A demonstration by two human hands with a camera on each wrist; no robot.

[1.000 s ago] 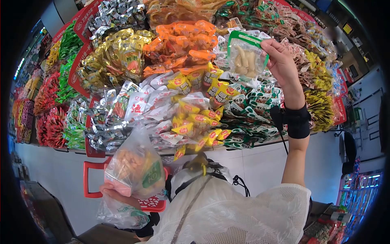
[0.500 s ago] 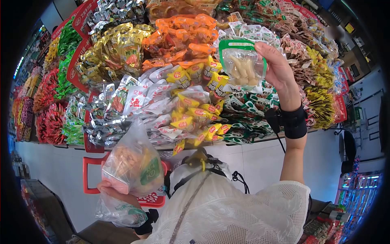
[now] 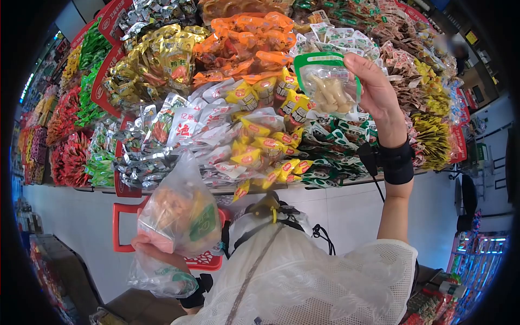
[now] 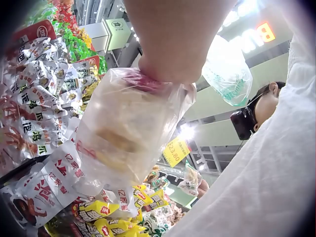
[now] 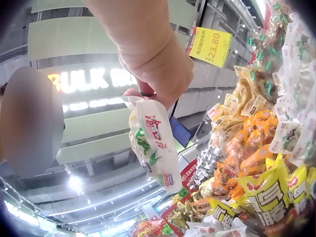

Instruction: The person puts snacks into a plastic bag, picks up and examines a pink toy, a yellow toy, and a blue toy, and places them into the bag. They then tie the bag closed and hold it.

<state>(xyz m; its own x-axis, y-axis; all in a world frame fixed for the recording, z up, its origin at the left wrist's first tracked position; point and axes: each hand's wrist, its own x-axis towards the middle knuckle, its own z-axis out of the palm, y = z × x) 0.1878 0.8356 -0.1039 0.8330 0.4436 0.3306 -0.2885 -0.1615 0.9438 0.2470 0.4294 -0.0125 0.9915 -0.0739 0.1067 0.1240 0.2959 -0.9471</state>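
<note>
The right hand [image 3: 377, 91] pinches the top corner of a green-edged clear packet [image 3: 328, 86] with pale pieces inside, held up over the snack display. In the right wrist view the packet's white printed side [image 5: 157, 143] hangs below the right hand [image 5: 163, 74]. At the lower left, the left hand [image 3: 151, 248] grips a clear plastic bag [image 3: 181, 211] holding orange-brown and yellowish contents. A second thin bag [image 3: 162, 279] hangs around the left wrist. In the left wrist view the bag [image 4: 128, 128] hides most of the left fingers.
A red basket [image 3: 123, 227] is behind the held bag, on the left forearm's side. Heaped packets, such as orange ones [image 3: 244, 46] and yellow ones [image 3: 252, 157], fill the display before the person. Pale floor [image 3: 346, 216] lies between display and body.
The right hand has lowered the packet slightly since a second ago, and the packet's tilt has changed. The left hand keeps its grip on the bag, nearly still.
</note>
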